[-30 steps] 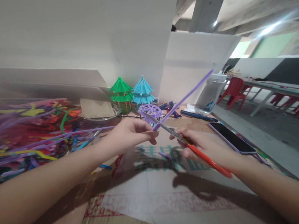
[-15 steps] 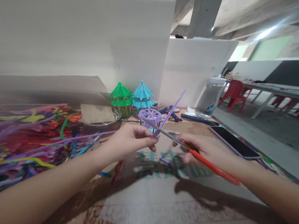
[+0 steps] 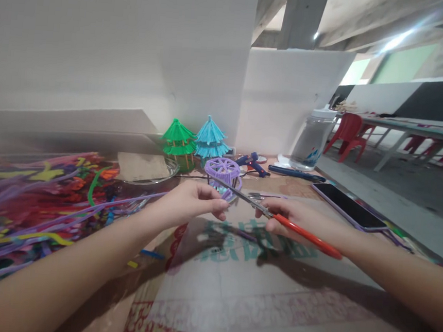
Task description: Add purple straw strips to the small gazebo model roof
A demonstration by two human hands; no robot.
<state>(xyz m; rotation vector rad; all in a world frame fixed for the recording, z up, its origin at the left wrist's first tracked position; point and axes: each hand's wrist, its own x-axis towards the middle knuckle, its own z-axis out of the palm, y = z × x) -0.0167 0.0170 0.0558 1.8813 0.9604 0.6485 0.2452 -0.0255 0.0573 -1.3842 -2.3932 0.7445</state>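
Scissors [image 3: 301,232] with red-orange handles are gripped in my right hand [image 3: 289,213]. Their blades point left and up, crossing in front of a small purple wheel-topped model [image 3: 223,169]. My left hand [image 3: 203,200] is closed in a pinch just below the blade tips. Whatever its fingertips hold is too small and blurred to make out. A purple curved part shows at the model's base, right behind those fingers. Behind it stand a green tiered-roof model [image 3: 177,136] and a light blue one [image 3: 211,134].
Colourful pipe cleaners [image 3: 28,195] are heaped on the left, by a dish [image 3: 172,171] with cardboard. A glue gun [image 3: 255,164], a dark blue cutter [image 3: 296,173], a water bottle [image 3: 311,140] and a phone [image 3: 348,205] lie or stand rightward. White boards [image 3: 119,48] rise behind.
The long purple pipe cleaner that stuck up from my left hand no longer stands there. Both hands and the scissors have shifted slightly left; the view has tilted a little.
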